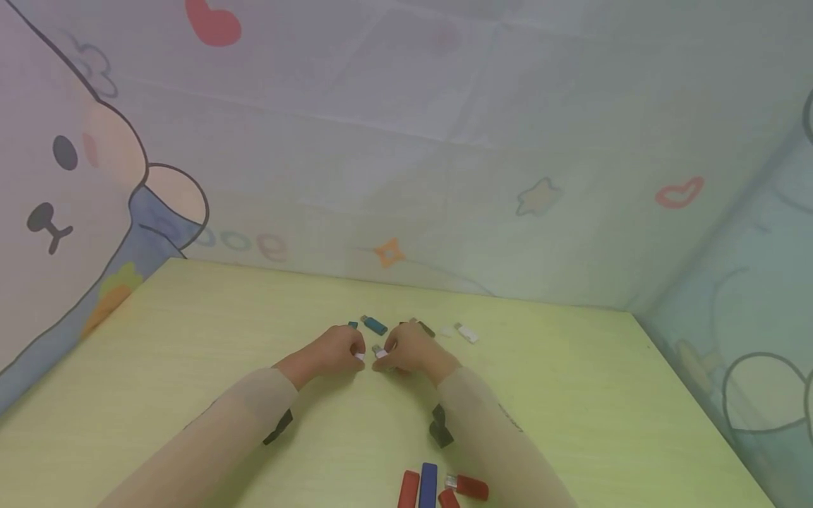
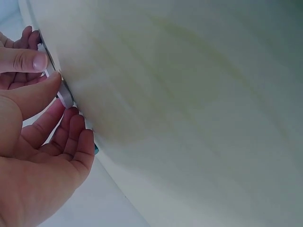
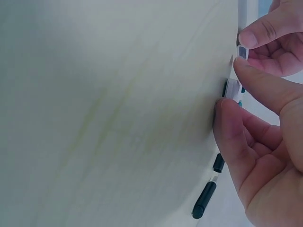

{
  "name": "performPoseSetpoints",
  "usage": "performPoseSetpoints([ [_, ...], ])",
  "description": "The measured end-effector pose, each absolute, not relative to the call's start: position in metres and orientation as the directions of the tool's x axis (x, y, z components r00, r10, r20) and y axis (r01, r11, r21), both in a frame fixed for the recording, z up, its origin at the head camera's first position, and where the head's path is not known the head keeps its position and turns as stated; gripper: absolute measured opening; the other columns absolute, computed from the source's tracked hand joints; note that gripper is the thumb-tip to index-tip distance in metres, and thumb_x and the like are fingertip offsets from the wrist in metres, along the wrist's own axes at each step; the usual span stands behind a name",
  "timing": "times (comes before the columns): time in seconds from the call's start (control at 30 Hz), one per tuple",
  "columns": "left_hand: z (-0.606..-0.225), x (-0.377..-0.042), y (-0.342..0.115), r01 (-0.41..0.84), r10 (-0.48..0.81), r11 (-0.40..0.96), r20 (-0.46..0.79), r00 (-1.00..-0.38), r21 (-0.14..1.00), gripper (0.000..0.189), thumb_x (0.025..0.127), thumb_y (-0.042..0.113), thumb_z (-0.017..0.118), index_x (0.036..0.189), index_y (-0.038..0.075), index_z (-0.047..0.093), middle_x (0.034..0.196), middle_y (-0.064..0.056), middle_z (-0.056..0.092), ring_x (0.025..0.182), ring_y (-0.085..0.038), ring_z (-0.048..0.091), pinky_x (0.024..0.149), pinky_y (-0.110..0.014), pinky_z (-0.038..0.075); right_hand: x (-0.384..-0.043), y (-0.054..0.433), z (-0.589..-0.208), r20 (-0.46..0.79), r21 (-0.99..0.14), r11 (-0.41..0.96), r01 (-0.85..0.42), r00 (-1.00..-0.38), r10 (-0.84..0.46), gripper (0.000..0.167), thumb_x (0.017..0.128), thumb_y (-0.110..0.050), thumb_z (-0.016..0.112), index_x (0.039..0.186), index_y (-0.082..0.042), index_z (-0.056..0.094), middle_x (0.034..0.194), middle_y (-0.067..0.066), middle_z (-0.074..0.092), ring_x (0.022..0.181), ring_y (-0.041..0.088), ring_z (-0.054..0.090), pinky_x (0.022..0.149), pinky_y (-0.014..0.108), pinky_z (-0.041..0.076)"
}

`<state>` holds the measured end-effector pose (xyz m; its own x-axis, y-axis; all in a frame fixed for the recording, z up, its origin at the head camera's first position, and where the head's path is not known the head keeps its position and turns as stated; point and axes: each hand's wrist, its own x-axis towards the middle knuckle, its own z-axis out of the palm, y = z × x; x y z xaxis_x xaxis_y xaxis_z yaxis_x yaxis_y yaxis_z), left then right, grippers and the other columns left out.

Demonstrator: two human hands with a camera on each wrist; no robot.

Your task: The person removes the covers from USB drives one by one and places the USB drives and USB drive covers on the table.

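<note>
At the left, a printed bear covered the backdrop (image 1: 406, 141) that rose behind the far edge of the counter (image 1: 559, 395). A pale left sleeve (image 1: 235, 409) reached in from the near left, a dark strap (image 1: 278, 427) below its wrist. The left hand (image 1: 333, 351) had its thumb and fingers pinched on a small white cap (image 1: 360, 356), held low over the middle of the counter. Just beyond that hand lay a teal cap (image 1: 352, 324), partly hidden, and to its right a teal drive (image 1: 374, 324), metal plug pointing far left.

Just right of the white cap and apart from it was a white drive (image 1: 381, 353), its plug facing far left, clamped between the thumb and fingers of the right hand (image 1: 416, 349). At the near edge of view, a red stick (image 1: 408, 489) and a blue stick (image 1: 428, 485) lay side by side, with a red cap (image 1: 448, 499) and a red drive (image 1: 471, 487) to their right. Beyond the right hand lay a dark cap (image 3: 218, 163) and a dark drive (image 3: 204, 200); farther right, a loose white piece (image 1: 446, 331), then another white drive (image 1: 467, 334).
</note>
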<state>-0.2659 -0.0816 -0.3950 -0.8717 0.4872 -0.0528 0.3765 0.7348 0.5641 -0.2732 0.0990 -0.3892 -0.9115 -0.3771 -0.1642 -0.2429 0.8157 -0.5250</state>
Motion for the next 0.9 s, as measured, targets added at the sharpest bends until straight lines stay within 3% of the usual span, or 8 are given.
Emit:
performPoseSetpoints([
  [0.07, -0.395, -0.266, -0.082, 0.386, 0.495, 0.732, -0.049, -0.868, 0.561, 0.013, 0.081, 0.004, 0.071, 0.092, -0.002, 0.066, 0.085, -0.006, 0.062, 0.079, -0.018, 0.054, 0.073, -0.033, 0.050, -0.273, 0.100, -0.389, -0.179, -0.526, 0.819, -0.230, -0.911, -0.371, 0.026, 0.078, -0.026, 0.080, 0.086, -0.002, 0.072, 0.055, -0.001, 0.059, 0.051, 0.010, 0.053, 0.086, 0.035, 0.050],
  [0.13, -0.394, -0.266, -0.082, 0.383, 0.494, 0.731, -0.051, -0.868, 0.564, 0.017, 0.081, 0.004, 0.072, 0.095, -0.003, 0.066, 0.087, -0.007, 0.063, 0.080, -0.019, 0.056, 0.075, -0.034, 0.050, -0.274, 0.102, -0.389, -0.177, -0.515, 0.824, -0.237, -0.911, -0.372, 0.037, 0.077, -0.028, 0.081, 0.098, 0.000, 0.071, 0.066, 0.000, 0.064, 0.061, 0.011, 0.055, 0.072, 0.029, 0.050],
  [0.33, -0.382, -0.262, -0.085, 0.374, 0.480, 0.751, -0.059, -0.875, 0.545, 0.041, 0.082, 0.011, 0.073, 0.115, -0.008, 0.059, 0.100, -0.018, 0.064, 0.092, -0.028, 0.061, 0.080, -0.040, 0.052, -0.270, 0.111, -0.373, -0.124, -0.475, 0.829, -0.296, -0.910, -0.395, 0.056, 0.079, -0.037, 0.078, 0.119, -0.001, 0.063, 0.097, 0.007, 0.067, 0.086, 0.018, 0.059, 0.077, 0.030, 0.050],
  [0.63, -0.352, -0.224, -0.079, 0.393, 0.477, 0.709, 0.013, -0.879, 0.586, 0.051, 0.084, 0.018, 0.074, 0.124, -0.007, 0.055, 0.111, -0.023, 0.062, 0.101, -0.034, 0.060, 0.082, -0.042, 0.051, -0.240, 0.139, -0.344, -0.030, -0.510, 0.753, -0.415, -0.867, -0.498, 0.054, 0.082, -0.039, 0.075, 0.120, -0.003, 0.063, 0.101, 0.010, 0.068, 0.086, 0.018, 0.063, 0.073, 0.031, 0.052],
  [0.9, -0.340, -0.180, -0.074, 0.460, 0.552, 0.629, 0.055, -0.832, 0.627, 0.045, 0.083, 0.018, 0.075, 0.121, 0.002, 0.058, 0.111, -0.011, 0.060, 0.102, -0.029, 0.056, 0.079, -0.037, 0.048, -0.193, 0.160, -0.326, 0.013, -0.524, 0.695, -0.492, -0.821, -0.571, 0.048, 0.084, -0.038, 0.074, 0.118, -0.006, 0.064, 0.100, 0.002, 0.064, 0.090, 0.014, 0.058, 0.076, 0.031, 0.050],
])
